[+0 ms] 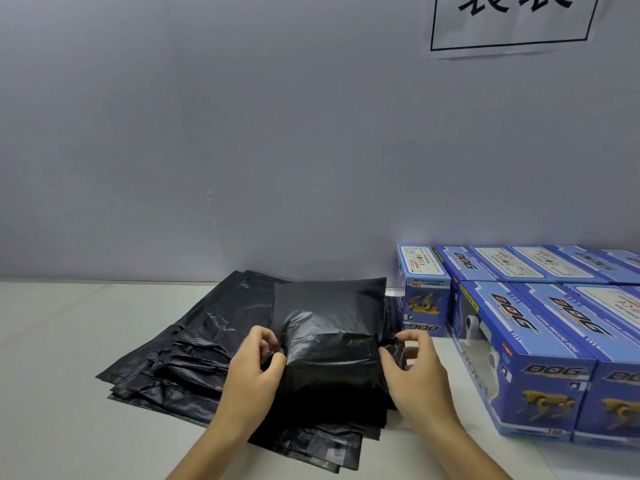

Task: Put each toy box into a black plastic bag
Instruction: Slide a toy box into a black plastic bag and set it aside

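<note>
Count: 1 filled black bag [329, 344] on top of stack of flat black bags [180, 358], stack count not readable. Blue toy boxes [530, 358] at tabletop [69, 341] right edge: 1 upright box [423, 292], back row ~4 visible, front row 3 visible; rows cut off by frame. 1 paper sign [512, 22] on wall. 2 hands [256, 368].

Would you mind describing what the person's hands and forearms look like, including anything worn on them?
Both the left hand and the right hand are bare: no gloves, rings, watch or bracelets show. The forearms are also uncovered down to the bottom edge of the picture, with no sleeve in view. The fingernails that show look short and unpainted. No markings or bandages are visible on either one.
</note>
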Action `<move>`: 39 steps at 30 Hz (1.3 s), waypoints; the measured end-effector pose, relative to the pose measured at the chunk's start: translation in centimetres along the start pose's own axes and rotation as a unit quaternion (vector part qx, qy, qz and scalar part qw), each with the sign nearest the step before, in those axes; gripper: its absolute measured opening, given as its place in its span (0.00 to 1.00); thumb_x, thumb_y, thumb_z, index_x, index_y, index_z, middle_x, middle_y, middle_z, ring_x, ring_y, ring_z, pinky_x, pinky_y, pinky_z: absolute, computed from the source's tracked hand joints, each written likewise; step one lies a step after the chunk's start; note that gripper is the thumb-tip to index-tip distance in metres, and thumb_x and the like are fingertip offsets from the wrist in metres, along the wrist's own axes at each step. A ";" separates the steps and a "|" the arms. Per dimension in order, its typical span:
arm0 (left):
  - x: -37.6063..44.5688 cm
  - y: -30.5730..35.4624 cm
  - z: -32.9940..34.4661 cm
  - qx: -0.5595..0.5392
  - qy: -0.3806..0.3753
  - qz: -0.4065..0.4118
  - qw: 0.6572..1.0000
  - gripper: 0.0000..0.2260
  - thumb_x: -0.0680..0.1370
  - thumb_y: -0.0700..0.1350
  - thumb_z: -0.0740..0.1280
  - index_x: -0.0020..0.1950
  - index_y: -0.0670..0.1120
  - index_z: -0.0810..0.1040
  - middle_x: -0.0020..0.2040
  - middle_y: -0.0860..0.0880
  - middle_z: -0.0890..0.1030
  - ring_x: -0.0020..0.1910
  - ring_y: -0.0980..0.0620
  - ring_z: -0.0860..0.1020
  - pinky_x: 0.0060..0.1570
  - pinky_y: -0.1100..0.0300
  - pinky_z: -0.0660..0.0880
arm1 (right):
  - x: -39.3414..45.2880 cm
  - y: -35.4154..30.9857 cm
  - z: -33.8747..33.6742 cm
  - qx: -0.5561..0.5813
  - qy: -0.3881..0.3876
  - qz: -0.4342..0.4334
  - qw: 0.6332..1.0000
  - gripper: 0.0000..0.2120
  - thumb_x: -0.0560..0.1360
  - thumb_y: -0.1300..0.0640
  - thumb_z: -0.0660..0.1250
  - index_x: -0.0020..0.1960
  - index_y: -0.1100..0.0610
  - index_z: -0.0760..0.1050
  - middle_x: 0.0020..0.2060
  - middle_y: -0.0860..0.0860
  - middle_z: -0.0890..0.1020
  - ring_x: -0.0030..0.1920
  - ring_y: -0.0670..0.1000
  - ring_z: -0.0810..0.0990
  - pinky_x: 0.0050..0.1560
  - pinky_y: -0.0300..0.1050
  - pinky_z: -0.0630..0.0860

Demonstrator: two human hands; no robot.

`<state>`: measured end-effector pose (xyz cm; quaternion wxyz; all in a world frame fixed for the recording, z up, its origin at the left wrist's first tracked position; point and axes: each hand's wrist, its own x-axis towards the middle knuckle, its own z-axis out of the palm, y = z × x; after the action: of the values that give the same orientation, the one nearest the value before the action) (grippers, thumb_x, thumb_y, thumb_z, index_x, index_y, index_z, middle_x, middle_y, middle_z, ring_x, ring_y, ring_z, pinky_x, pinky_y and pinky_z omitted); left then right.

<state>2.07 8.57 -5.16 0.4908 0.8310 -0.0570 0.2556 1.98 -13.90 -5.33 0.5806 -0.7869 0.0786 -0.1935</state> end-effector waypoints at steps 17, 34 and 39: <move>-0.6 1.3 0.1 0.055 0.014 0.213 0.975 0.07 0.81 0.37 0.61 0.50 0.46 0.77 0.49 0.53 0.73 0.47 0.54 0.75 0.44 0.68 0.71 | -1.2 -1.0 -0.3 -0.208 -0.060 -0.285 0.934 0.21 0.76 0.72 0.59 0.64 0.56 0.78 0.56 0.46 0.78 0.53 0.48 0.78 0.57 0.32 0.75; -0.6 1.1 2.8 -0.090 -0.074 -0.152 0.982 0.12 0.84 0.51 0.53 0.61 0.50 0.72 0.58 0.52 0.70 0.62 0.52 0.70 0.62 0.57 0.62 | -1.9 -1.3 2.7 0.046 -0.135 0.020 0.990 0.13 0.85 0.50 0.51 0.64 0.50 0.71 0.61 0.46 0.69 0.56 0.40 0.69 0.62 0.37 0.60; -1.3 1.8 2.5 -0.089 -0.041 -0.103 0.990 0.09 0.84 0.48 0.52 0.53 0.55 0.72 0.57 0.56 0.71 0.63 0.54 0.65 0.56 0.64 0.62 | -2.5 -1.2 2.5 0.060 -0.127 -0.026 0.990 0.08 0.85 0.52 0.54 0.55 0.39 0.69 0.62 0.41 0.72 0.62 0.39 0.70 0.59 0.32 0.62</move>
<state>1.28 5.34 -5.30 0.5842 0.7949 -0.0134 0.1631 0.55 -10.48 -5.30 0.6272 -0.7703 -0.0277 -0.1116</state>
